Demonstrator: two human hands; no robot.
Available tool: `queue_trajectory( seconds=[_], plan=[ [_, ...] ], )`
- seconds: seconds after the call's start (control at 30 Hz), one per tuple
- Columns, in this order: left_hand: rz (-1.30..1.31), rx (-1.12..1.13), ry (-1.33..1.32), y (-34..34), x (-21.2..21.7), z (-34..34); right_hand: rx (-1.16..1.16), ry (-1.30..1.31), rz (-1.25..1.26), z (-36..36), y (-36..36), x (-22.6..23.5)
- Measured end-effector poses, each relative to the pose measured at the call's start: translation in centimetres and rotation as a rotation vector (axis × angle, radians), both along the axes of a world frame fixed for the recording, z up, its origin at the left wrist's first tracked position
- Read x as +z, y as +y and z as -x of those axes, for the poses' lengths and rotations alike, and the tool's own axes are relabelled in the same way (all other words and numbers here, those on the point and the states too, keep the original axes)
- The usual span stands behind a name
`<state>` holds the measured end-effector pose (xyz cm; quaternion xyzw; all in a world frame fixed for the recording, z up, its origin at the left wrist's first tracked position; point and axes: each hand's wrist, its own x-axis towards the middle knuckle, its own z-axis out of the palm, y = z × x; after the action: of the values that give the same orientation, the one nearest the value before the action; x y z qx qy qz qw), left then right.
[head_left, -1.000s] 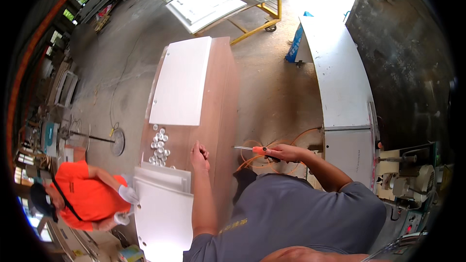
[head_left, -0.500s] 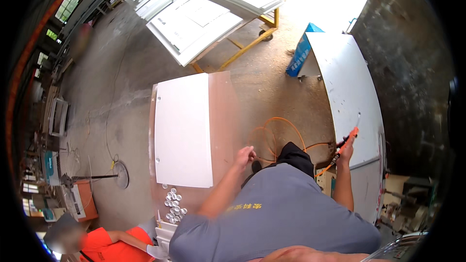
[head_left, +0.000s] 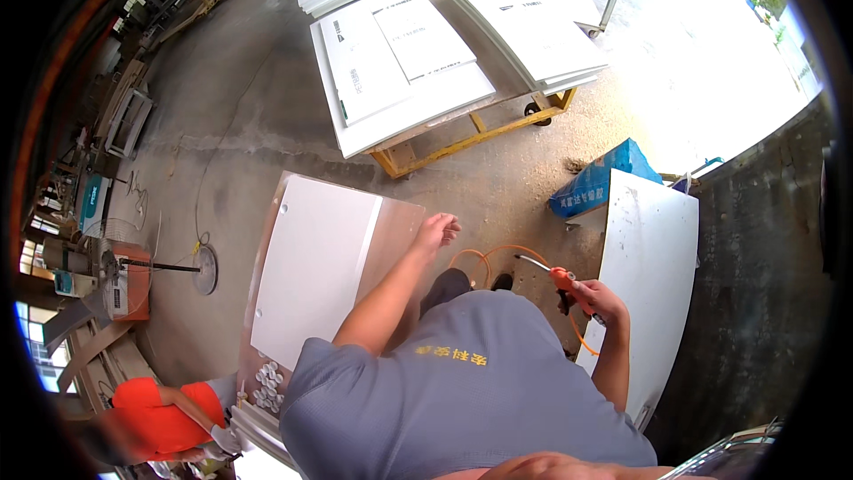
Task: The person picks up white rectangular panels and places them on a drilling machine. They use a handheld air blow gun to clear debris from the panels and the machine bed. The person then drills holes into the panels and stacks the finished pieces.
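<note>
My right hand point(head_left: 604, 300) is wrapped round an orange air blow gun point(head_left: 563, 279), whose thin nozzle points to the left and away from me. An orange air hose point(head_left: 582, 336) hangs below that hand, and part of it loops near my feet. My left hand point(head_left: 437, 231) is held past the right edge of the brown-topped table, with its fingers loosely bent and apart and nothing visible in them. Beside it on the table lies a white panel point(head_left: 311, 258) with small round holes along its left side. Several white round caps point(head_left: 267, 384) are scattered at the panel's near end.
A white-topped bench point(head_left: 653, 249) stands at my right, with a blue box point(head_left: 604, 182) at its far end. Ahead is a yellow-framed cart point(head_left: 480, 135) stacked with white panels point(head_left: 400, 62). A pedestal fan point(head_left: 206, 268) and a co-worker in orange point(head_left: 169, 418) are on the left.
My right hand has swung the air blow gun left, off the white-topped bench, and its nozzle now points left. My left hand has moved forward, and its fingers have loosened. The view has turned.
</note>
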<state>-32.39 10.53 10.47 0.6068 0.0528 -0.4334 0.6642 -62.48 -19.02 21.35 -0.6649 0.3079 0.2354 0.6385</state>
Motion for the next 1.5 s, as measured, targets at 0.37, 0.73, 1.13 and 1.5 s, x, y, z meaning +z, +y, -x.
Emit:
queue_trajectory(
  seconds=[0.37, 0.73, 1.13, 1.5],
  plan=[
    [-0.224, 0.341, -0.499, -5.3, -6.7, -24.8, 0.136, -0.226, 0.639, -28.8, -7.7, -5.3],
    [-0.754, -0.193, -1.087, -12.5, -8.0, -43.3, -0.092, -0.081, 0.543, -67.0, -15.2, -16.9],
    [-0.494, 0.165, -0.747, -16.3, -7.0, -45.0, -0.003, 0.157, 0.486, -79.3, -17.9, -22.0],
    [0.319, 0.485, 0.097, -12.9, -4.8, -58.0, 0.003, -0.146, 0.192, -78.9, -16.0, -6.0]
  ],
)
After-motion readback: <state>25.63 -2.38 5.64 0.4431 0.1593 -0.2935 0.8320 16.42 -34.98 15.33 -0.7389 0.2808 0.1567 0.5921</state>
